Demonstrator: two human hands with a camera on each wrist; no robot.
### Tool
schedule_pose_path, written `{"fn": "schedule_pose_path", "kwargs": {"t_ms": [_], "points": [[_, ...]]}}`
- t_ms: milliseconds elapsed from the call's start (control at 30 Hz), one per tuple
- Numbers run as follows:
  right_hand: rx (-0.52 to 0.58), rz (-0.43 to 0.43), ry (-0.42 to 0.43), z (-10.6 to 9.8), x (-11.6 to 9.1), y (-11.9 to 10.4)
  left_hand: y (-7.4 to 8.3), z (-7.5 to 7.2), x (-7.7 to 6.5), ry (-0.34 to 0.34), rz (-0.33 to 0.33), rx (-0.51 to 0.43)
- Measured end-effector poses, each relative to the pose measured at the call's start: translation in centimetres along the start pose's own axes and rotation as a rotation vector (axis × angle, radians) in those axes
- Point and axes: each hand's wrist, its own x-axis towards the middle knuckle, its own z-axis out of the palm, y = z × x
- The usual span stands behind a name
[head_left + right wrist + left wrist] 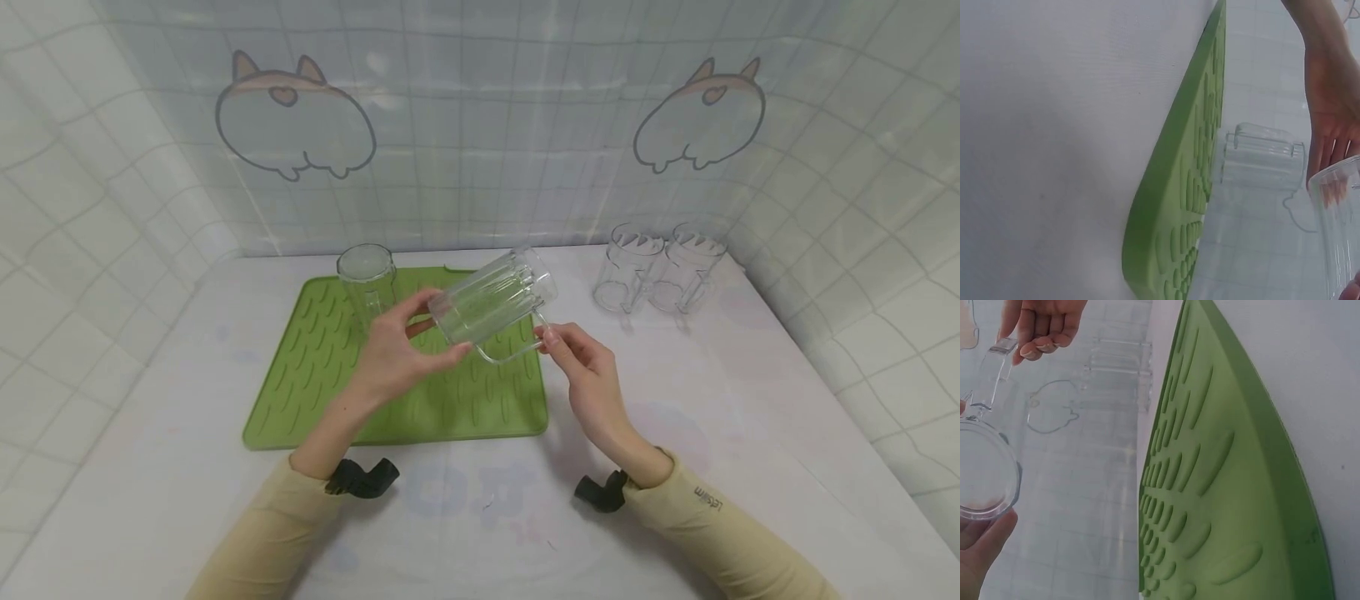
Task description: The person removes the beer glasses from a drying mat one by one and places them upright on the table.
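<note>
A clear glass mug (491,300) is held tilted above the green mat (442,421), its right end higher than its left. My left hand (397,346) grips the mug's lower left end between thumb and fingers. The right hand (588,371) pinches the mug's handle (510,357) between thumb and fingers. In the left wrist view, one round end of the mug (991,469) faces the camera. Behind my left hand, a second glass mug (366,275) stands upright on the mat; the hand partly hides its lower part.
Two more clear mugs, a nearer one (626,271) and one beside it (686,271), stand close together at the table's back right. The mat has raised ridges and lies on a white table cover (480,533). Tiled-pattern walls (480,150) enclose the back and sides.
</note>
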Motion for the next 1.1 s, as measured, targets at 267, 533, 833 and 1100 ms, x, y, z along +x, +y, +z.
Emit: {"fn": "schedule_pose_path", "kwargs": {"t_ms": [267,533,833,1100], "points": [[0.014,-0.009,0.014,0.0,-0.1,-0.2,-0.5,0.1,0.2,-0.046,-0.018,0.083],[0.045,-0.020,-0.003,0.0,-0.3,-0.3,-0.8,0.3,0.1,-0.089,-0.054,0.096],[0.064,-0.042,-0.044,0.2,-0.6,-0.5,-0.9,0.6,0.0,-0.127,-0.040,0.161],[0.071,-0.028,-0.060,0.4,-0.7,-0.7,-1.2,0.8,0.1,-0.149,-0.018,0.187]]}}
